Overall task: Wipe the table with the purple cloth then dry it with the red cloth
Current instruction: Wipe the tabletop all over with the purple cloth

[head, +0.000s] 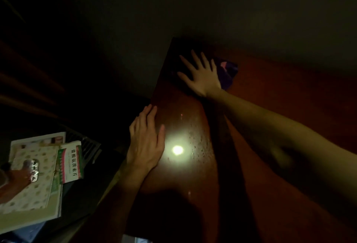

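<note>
To my left I see a medicine box (71, 162) leaning on a patterned booklet (31, 177). A foil pill strip (33, 167) lies on that booklet, left of the box.

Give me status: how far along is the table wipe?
In hand: the right hand presses flat on the purple cloth at the far end of the table; the left hand rests at the table edge. Left: water droplets remain near the glare, and no red cloth is visible, so drying hasn't begun.
</note>
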